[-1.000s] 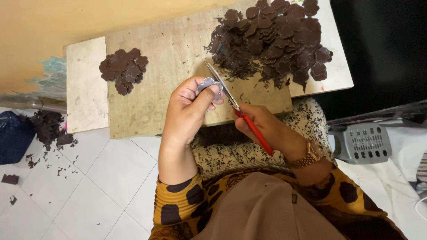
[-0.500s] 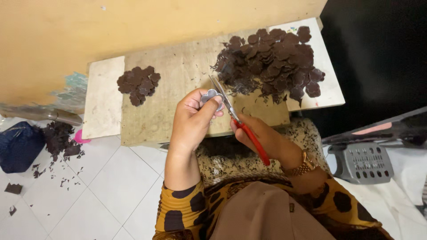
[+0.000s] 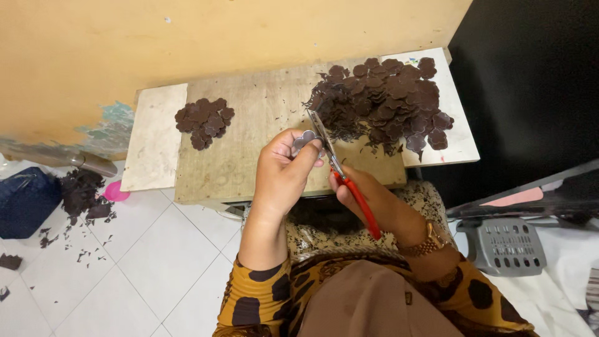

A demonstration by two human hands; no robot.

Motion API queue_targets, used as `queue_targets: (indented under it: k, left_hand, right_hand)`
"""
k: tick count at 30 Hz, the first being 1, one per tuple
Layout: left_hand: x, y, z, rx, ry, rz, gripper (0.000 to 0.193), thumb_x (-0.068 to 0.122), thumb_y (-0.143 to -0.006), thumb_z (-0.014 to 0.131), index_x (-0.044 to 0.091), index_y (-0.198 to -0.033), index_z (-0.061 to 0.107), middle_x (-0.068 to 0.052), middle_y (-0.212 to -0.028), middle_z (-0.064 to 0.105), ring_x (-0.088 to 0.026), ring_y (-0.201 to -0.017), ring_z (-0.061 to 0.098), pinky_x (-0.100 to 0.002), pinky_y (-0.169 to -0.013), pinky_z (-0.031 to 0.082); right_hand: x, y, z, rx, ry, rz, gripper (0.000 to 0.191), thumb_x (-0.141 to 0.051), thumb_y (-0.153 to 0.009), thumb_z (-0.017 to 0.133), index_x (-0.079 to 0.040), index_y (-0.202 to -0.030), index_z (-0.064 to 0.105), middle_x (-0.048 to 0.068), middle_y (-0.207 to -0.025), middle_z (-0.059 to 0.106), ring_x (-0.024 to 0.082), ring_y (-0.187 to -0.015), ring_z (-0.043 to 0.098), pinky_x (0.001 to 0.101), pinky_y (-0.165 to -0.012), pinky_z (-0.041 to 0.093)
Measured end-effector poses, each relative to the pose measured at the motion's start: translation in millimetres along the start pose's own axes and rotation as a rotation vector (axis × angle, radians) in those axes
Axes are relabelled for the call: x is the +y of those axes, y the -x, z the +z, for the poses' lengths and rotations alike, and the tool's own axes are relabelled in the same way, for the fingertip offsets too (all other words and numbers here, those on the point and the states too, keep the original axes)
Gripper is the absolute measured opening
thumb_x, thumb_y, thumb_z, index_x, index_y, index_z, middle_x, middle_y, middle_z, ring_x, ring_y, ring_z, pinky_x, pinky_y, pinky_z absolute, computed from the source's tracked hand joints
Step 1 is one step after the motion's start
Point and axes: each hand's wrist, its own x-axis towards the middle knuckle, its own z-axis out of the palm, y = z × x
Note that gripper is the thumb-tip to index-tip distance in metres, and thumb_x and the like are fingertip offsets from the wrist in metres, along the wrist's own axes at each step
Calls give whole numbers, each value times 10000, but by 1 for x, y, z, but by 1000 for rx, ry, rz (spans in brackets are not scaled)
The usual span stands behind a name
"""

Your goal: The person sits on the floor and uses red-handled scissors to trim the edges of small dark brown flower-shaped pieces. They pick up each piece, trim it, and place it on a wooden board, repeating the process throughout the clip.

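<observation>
1. While our left hand (image 3: 282, 171) pinches a small pale flower-shaped piece (image 3: 306, 140) between thumb and fingertips, fingers curled shut on it, we hold it above the wooden board (image 3: 249, 156), just short of the big pile.
2. Our right hand (image 3: 368, 200) is closed round the red handles of the scissors (image 3: 340, 175), and the blades meet the piece at its edge; how far apart the blades stand is hard to tell from here.
3. To cut well, we judge it best to turn the piece with the left hand into the blades, in short snips that follow the outline.
4. We keep the work over the lap so trimmings fall there, with the large heap of dark cut shapes (image 3: 387, 100) to the right and the smaller heap (image 3: 203, 120) to the left.
</observation>
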Motion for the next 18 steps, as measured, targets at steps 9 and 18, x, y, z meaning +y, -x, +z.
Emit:
queue_targets:
  k: [9,18]
  left_hand:
    - [-5,-7,-19,-12,8,6,70,44,-983,656,-15,-1017,675,-38,-909,721,-91,-798,664,-239,-754,548]
    - [-6,-19,-33,-5,-36,18,126,70,-1001,660,6,-1103,697,-15,-965,708,-75,-833,619,-241,-766,530]
  right_hand:
    - [11,-13,12,56,-72,179,548,-605,-1002,445,-69,-978,553,-27,-714,464,83,-620,427,251,-557,395]
    - [12,-35,12,56,-91,133,525,-582,-1030,449,-67,-1068,546,-17,-840,496,92,-729,481,258,-648,453]
